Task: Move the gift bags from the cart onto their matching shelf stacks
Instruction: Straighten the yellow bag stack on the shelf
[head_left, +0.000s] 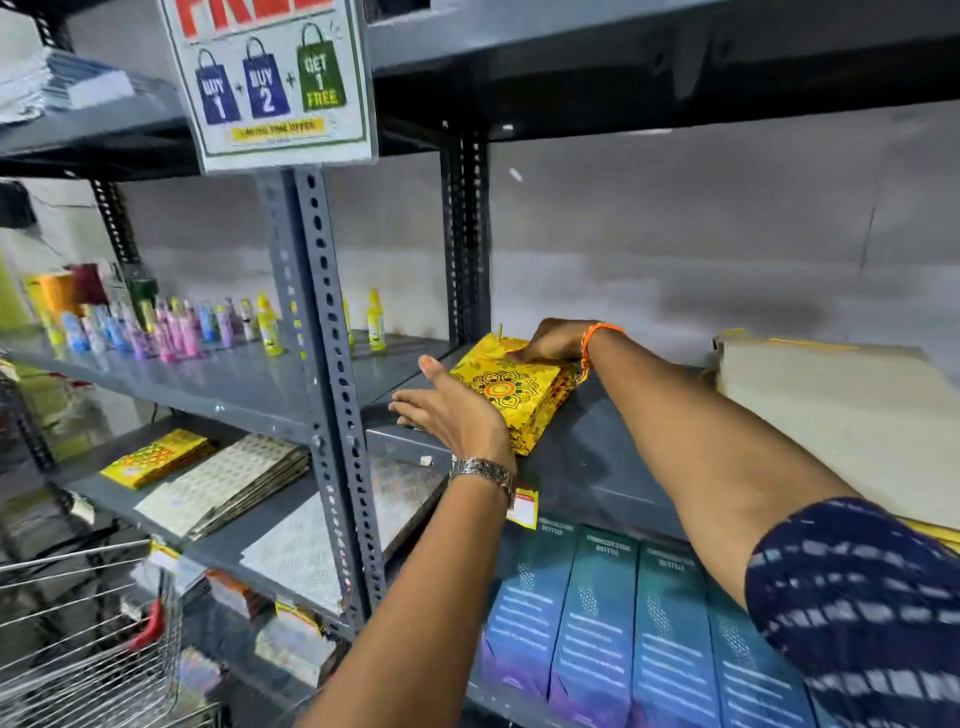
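Yellow bags (511, 392) stacked flat on grey shelf (597, 467), centre frame. R hand (553, 343) at stack's 12 o'clock edge, fingers curled down onto top bag. L hand (449, 410) at stack's 9 o'clock side, fingers spread open, palm against edge, not gripping. Beige bags (841, 415) at 3 o'clock, well apart. Cart (88, 639) at 8 o'clock, low. Promo sign (275, 78) at 11 o'clock.

I can read one sign: a white laminated offer card (275, 78) hanging on the grey steel rack. It shows red "FREE" cut off at the top, blue bags "BUY 1" and "BUY 2", a green bag "GET 1 FREE", and a yellow strip "LIMITED TIME OFFER". Print on the teal-purple boxes (597, 629) is too blurred for me.
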